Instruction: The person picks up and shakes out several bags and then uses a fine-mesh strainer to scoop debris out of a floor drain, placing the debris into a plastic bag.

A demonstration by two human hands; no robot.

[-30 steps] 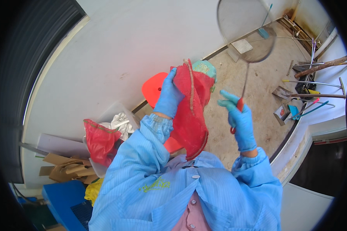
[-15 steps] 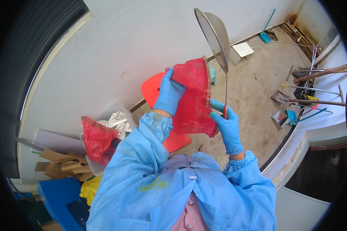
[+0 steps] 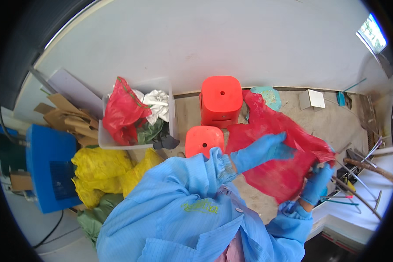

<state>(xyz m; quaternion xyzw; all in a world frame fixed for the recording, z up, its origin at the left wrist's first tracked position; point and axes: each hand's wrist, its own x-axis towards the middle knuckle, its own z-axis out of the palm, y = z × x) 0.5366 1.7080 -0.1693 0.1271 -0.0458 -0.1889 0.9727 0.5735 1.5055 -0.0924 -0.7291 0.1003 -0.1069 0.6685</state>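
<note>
A large red mesh bag (image 3: 270, 174) hangs spread out in front of me, partly see-through and smeared by motion. My left hand (image 3: 262, 150), in a blue glove, lies against its near face; its fingers are too blurred to show whether they grip. At the bag's right edge, my gloved right hand (image 3: 316, 185) is closed on the gathered mesh beside the mouth. Some of its fingers are hidden by the cloth. The wire strainer is out of sight.
Two red stools (image 3: 222, 94) stand by the wall, near a teal basin (image 3: 268, 97). To the left are a clear plastic bin (image 3: 174, 118) with red and white cloth or bags, yellow mesh sacks (image 3: 102, 166), cardboard (image 3: 72, 118) and a blue crate (image 3: 50, 157). Long-handled tools (image 3: 371, 168) lie right.
My view has swung left, showing the bin, sacks and both stools more fully. The red bag has opened out and moved lower right with my hands. The long-handled strainer has left sight.
</note>
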